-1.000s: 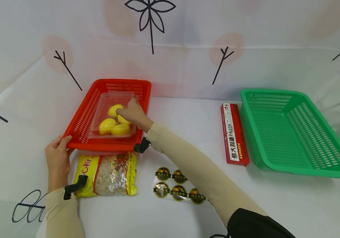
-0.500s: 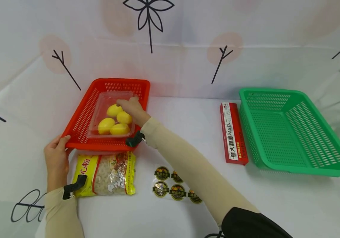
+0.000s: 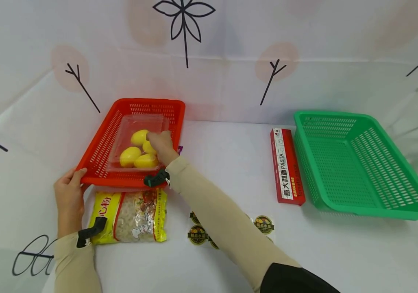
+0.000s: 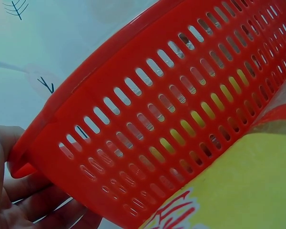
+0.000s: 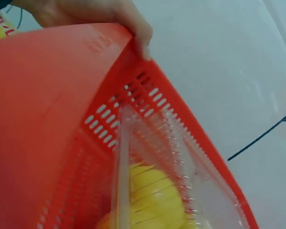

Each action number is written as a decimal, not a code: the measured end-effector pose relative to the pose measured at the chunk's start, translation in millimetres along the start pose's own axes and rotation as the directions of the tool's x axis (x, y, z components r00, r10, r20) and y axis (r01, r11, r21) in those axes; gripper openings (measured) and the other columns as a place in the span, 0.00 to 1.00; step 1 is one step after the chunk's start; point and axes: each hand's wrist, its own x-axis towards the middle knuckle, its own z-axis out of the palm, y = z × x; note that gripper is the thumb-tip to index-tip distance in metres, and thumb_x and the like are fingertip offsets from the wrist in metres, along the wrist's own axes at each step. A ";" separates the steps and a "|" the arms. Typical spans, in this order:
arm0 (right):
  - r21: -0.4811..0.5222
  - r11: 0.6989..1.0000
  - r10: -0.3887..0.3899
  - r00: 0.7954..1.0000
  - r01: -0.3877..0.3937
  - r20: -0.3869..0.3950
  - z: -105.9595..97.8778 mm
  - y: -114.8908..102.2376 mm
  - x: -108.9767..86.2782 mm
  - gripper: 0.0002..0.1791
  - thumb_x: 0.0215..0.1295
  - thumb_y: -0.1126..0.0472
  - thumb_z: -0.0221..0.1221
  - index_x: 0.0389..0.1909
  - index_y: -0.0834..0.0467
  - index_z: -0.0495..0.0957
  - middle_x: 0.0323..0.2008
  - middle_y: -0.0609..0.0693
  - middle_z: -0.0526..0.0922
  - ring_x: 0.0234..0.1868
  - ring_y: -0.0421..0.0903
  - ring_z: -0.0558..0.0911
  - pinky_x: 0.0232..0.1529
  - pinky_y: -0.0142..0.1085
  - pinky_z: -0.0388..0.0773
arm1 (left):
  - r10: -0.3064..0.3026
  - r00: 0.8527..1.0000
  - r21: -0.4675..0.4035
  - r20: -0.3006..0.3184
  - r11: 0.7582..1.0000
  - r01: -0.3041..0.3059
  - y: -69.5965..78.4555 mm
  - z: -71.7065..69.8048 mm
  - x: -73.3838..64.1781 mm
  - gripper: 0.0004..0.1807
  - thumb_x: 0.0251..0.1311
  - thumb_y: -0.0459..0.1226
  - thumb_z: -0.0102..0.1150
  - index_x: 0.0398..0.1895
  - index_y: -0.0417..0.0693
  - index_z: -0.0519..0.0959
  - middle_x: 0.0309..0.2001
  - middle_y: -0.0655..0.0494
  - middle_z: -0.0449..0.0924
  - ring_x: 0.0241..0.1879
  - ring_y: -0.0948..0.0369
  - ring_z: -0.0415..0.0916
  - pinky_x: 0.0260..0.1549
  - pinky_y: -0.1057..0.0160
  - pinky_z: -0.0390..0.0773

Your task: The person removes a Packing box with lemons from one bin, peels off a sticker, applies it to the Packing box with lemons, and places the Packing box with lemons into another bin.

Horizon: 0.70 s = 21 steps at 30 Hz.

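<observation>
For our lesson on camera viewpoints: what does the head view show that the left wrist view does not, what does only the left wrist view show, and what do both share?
Only the head view shows the green basket, the red pasta box, the round stickers, the clear box of yellow fruit and the right hand on it.

Only the left wrist view shows the slotted wall close up, with yellow visible through the slots.

Both show the red basket, the left hand at its near corner, and the yellow packet.

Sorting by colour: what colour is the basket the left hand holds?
Red; the basket, gripped at its corner by the left hand, shows best in the head view.
</observation>
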 end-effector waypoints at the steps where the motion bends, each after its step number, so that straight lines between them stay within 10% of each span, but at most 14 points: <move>1: 0.026 1.000 0.004 1.000 -0.004 -0.002 1.0 1.4 -0.1 0.40 0.65 0.58 0.67 0.74 0.62 0.62 0.60 0.53 0.73 0.51 0.50 0.75 0.61 0.44 0.77 | 0.001 1.000 0.011 -0.002 1.000 0.000 0.3 0.2 0.2 0.27 0.68 0.45 0.69 0.66 0.43 0.81 0.65 0.48 0.74 0.56 0.57 0.73 0.43 0.73 0.80; 7: 0.079 0.997 0.020 0.999 -0.017 -0.036 5.3 5.3 1.2 0.33 0.66 0.59 0.67 0.69 0.62 0.67 0.52 0.51 0.74 0.49 0.50 0.74 0.61 0.45 0.77 | -0.008 1.000 0.028 -0.005 1.000 0.008 1.7 -1.2 -0.5 0.28 0.69 0.46 0.69 0.67 0.43 0.80 0.66 0.48 0.73 0.56 0.58 0.73 0.43 0.73 0.80; 21: 0.145 0.989 0.018 0.999 -0.014 -0.030 3.1 3.2 -2.5 0.50 0.66 0.53 0.67 0.80 0.65 0.49 0.62 0.55 0.73 0.56 0.51 0.75 0.67 0.45 0.72 | 0.009 0.999 0.044 -0.034 0.999 -0.007 1.3 -0.2 -0.4 0.24 0.68 0.45 0.69 0.63 0.43 0.83 0.60 0.50 0.77 0.51 0.58 0.76 0.41 0.73 0.81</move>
